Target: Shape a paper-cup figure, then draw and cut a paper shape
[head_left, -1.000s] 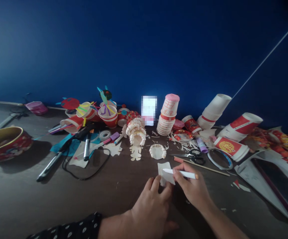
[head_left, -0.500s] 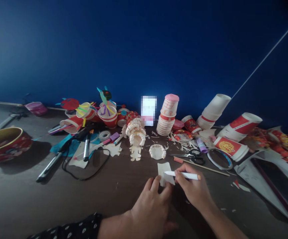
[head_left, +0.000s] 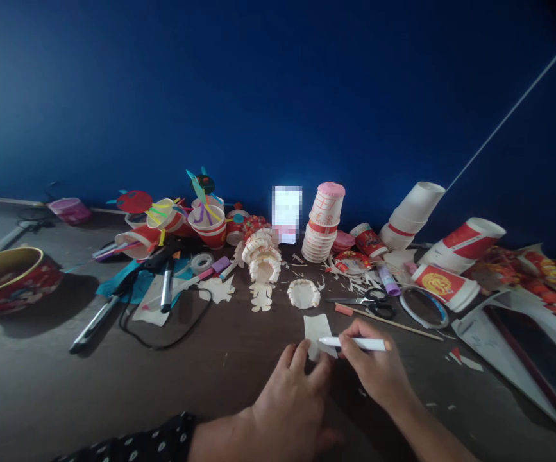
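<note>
A small cream piece of paper [head_left: 317, 326] lies on the dark table in front of me. My left hand [head_left: 294, 391] holds it down, fingertips pressing its near end. Pinched in my right hand [head_left: 374, 359] is a white marker [head_left: 354, 343], its tip at the middle of the paper. Any mark under the tip is too small to make out. Just beyond the paper sit a round paper piece with a rolled rim [head_left: 304, 294] and a cream paper cutout [head_left: 261, 297]. To their right are black-handled scissors [head_left: 376, 300] and a thin wooden stick [head_left: 397, 322].
Stacked paper cups [head_left: 323, 221] stand at the back, with more cups [head_left: 465, 247] at right. A phone [head_left: 537, 359] lies at far right. On the left are a floral bowl-like container [head_left: 42, 282], a glue gun [head_left: 97, 321] with a black cord, and cup crafts [head_left: 208, 224]. Paper scraps surround the scissors.
The marker's tip has slid slightly down and to the right on the paper, with my right hand shifting a little. My left hand and the paper stay in place.
</note>
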`<act>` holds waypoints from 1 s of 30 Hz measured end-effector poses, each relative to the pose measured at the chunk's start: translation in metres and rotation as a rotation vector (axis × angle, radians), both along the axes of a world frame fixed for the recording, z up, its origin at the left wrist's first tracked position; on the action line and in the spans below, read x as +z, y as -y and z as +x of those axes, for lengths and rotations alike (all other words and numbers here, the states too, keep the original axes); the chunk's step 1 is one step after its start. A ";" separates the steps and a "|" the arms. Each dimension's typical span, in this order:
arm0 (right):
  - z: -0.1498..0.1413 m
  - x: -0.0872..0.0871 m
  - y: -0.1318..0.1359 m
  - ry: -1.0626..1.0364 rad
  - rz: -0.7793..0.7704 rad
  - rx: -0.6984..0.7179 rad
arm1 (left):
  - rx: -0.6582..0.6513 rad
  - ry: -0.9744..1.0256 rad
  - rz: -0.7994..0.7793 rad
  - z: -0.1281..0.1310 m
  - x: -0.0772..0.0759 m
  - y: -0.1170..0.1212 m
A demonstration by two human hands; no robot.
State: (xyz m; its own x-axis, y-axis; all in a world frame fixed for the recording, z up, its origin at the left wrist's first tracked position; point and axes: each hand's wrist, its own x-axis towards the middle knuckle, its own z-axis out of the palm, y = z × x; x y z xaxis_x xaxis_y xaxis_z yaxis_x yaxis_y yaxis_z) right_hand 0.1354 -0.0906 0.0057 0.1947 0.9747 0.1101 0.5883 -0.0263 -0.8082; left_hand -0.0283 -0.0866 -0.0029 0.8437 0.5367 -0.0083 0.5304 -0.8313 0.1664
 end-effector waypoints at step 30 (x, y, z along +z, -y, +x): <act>0.004 -0.002 -0.001 -0.549 0.058 -0.182 | 0.000 0.005 -0.031 -0.001 0.002 0.001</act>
State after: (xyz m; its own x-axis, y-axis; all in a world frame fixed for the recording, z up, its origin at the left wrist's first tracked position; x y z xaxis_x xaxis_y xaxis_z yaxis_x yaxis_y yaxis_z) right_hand 0.1394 -0.0900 0.0036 0.4022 0.9156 -0.0023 0.0729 -0.0346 -0.9967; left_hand -0.0292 -0.0873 -0.0008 0.8436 0.5366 -0.0204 0.5298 -0.8255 0.1948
